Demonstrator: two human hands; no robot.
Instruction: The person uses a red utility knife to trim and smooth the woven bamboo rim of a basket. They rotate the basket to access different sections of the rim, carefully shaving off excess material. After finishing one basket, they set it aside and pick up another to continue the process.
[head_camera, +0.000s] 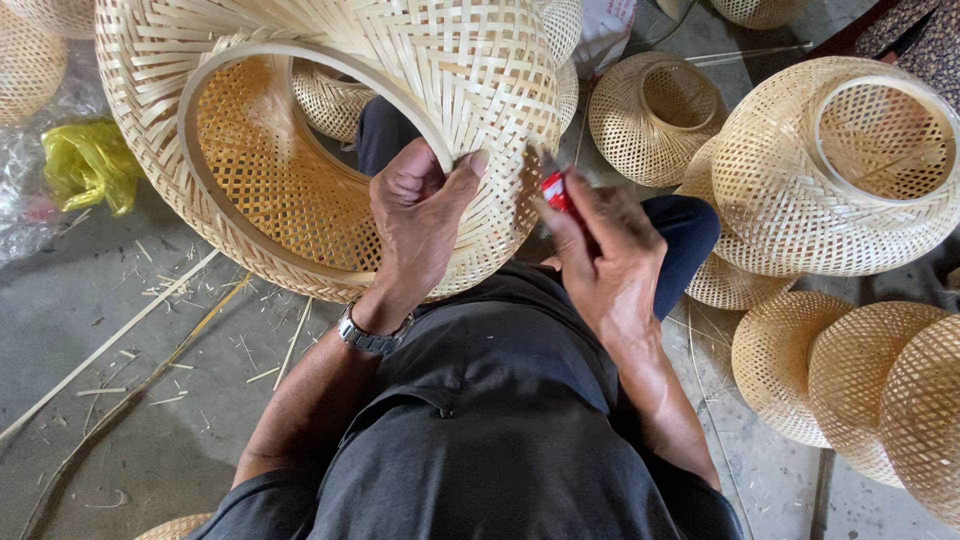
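Left hand (420, 225): fingers curled shut over the hoop rim of the large woven bamboo shade (340, 130), thumb pressed on the weave, wrist with watch (372, 335) bent upward. Right hand (600, 250): fingertips pinched around a small red tool (556, 190) touching the shade's wall. Shade tilted over the lap; similar shades (830, 170) piled right.

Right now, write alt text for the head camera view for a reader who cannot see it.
Seen from above, a person's left hand grips the rim of a large woven bamboo basket held over the lap, while the right hand holds a small red tool against its side. More woven baskets crowd the right, with bamboo strips on the concrete floor.
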